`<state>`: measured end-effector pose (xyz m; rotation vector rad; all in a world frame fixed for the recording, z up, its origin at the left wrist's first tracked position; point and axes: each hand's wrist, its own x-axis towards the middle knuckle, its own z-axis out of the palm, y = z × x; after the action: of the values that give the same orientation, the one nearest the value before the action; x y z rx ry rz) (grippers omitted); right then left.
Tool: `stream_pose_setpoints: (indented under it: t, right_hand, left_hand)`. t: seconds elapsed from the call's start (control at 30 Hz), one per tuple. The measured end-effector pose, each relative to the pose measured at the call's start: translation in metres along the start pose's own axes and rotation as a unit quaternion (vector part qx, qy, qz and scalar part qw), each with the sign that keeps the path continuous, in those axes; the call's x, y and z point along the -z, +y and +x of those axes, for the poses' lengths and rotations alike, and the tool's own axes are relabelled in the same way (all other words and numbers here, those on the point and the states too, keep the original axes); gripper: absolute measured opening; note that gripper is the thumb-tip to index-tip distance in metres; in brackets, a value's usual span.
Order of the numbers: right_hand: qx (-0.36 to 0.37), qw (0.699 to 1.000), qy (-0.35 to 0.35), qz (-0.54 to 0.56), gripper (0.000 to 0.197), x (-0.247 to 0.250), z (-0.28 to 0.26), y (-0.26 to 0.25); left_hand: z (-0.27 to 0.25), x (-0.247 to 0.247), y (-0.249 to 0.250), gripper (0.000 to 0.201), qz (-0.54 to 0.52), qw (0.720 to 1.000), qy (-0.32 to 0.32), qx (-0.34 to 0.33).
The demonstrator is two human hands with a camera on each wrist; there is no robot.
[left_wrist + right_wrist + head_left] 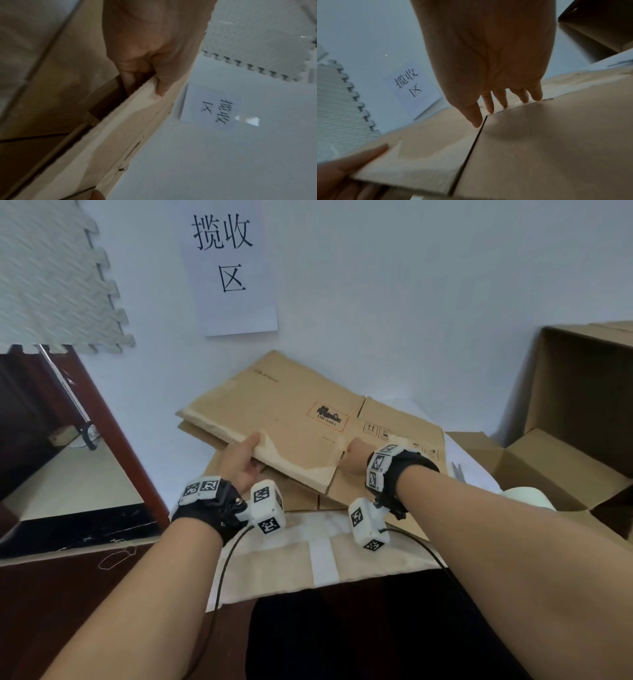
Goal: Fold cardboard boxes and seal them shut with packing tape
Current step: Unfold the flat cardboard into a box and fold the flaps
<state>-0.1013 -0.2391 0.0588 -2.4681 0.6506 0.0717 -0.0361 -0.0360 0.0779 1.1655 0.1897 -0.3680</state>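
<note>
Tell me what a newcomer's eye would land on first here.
The flattened cardboard box in the middle, lifted at its near edge by the left hand while the right hand presses on it. Then the white paper sign with large black characters on the wall behind.

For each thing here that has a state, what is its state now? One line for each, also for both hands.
flattened box: folded flat, near edge lifted off the stack.
left hand: grips the flap edge, thumb on top.
right hand: fingers straight, pressing on the flattened box.
open box: assembled, top open.
wall sign: stuck on the wall.
</note>
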Motion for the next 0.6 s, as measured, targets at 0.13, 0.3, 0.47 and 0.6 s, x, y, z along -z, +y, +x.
stream_pose_setpoints:
  t: [0.13,0.3,0.47,0.6]
  right_hand:
    - [0.02,0.996,0.075,0.054,0.046,0.024,-0.009,-0.021]
    - [0.091,0.98,0.152,0.092,0.057,0.078,-0.023,-0.04]
    - [0.14,0.97,0.175,0.097,0.06,0.119,-0.041,-0.052]
    - [0.159,0.973,0.157,0.065,0.071,0.135,-0.054,-0.052]
  left_hand:
    - [-0.014,-0.029,0.041,0.015,0.009,0.993,-0.039,-0.11]
    - [-0.037,-0.062,0.081,0.008,-0.021,0.981,-0.074,-0.178]
    - [-0.053,-0.091,0.109,0.024,0.008,0.973,-0.09,-0.212]
    - [-0.063,-0.106,0.129,0.03,0.045,0.97,-0.086,-0.221]
